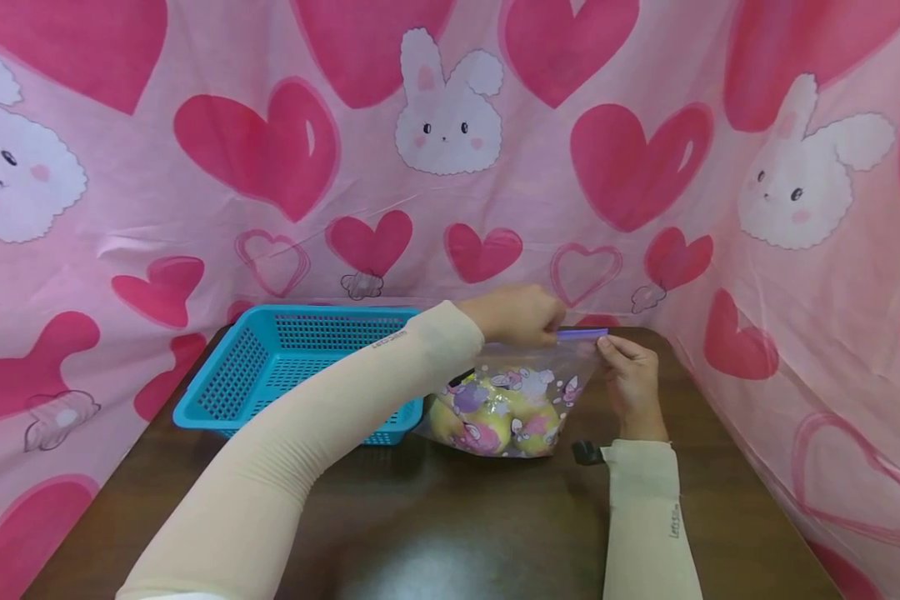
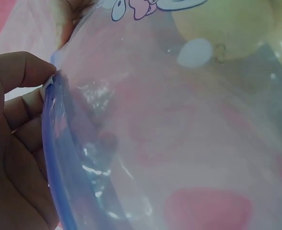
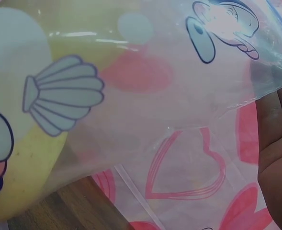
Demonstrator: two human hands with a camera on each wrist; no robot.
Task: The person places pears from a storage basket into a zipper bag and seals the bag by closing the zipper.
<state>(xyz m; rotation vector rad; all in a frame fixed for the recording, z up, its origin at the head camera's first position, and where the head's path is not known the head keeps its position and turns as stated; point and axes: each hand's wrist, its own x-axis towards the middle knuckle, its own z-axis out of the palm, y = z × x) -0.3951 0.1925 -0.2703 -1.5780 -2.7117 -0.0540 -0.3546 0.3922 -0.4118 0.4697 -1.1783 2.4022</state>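
A clear zip bag printed with shells and cartoon figures stands on the table, holding several round yellow fruits. Along its top runs a purple-blue zip strip. My left hand reaches across to the bag's top; in the left wrist view, its thumb and finger pinch the zip strip. At the right end of the strip, my right hand pinches the bag's top corner. The right wrist view shows part of the right hand at the bag's edge, with its fingertips out of sight.
Left of the bag sits a blue perforated plastic basket, partly hidden by my left arm. Both stand on a dark brown table. A pink cloth with hearts and rabbits hangs behind and at the sides.
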